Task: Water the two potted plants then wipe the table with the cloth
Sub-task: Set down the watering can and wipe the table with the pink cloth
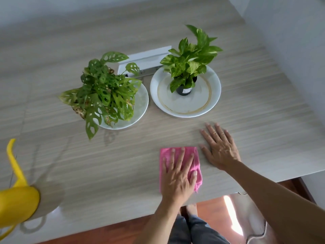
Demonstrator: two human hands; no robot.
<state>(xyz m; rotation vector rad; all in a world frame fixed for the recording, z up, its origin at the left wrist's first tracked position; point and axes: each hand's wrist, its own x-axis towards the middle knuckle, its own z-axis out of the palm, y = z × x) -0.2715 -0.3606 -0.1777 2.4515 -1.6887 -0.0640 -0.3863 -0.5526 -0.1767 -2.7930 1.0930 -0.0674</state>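
Head view: your left hand (177,175) lies palm down on the pink cloth (179,166), forearm coming up from the near table edge, fingers loosely spread and flat, thumb curled against the cloth's bunched right side. The cloth sits under the fingers and palm, near the front edge of the table (88,164), its far edge showing just past the fingertips. Soft, fuzzy weave, roughly rectangular, rumpled along the right. Your right hand (219,148) rests flat on bare tabletop just beside the cloth's right edge, arm reaching in from the lower right, fingers spread and pointing away from you, holding nothing. Whether the thumb touches the cloth, cannot tell. Table surface is pale wood grain with fine stripes, faintly glossy. Behind the hands, two white saucers side by side: the left saucer (139,111) carries a plant with holed leaves (103,95) spilling over its rim, pot hidden; the right saucer (214,88) shows a brownish ring stain and holds a variegated plant (191,59) in a small black pot (184,89). A yellow watering can (17,203), smooth plastic with a long curved spout, stands at the far left, well apart from both hands.
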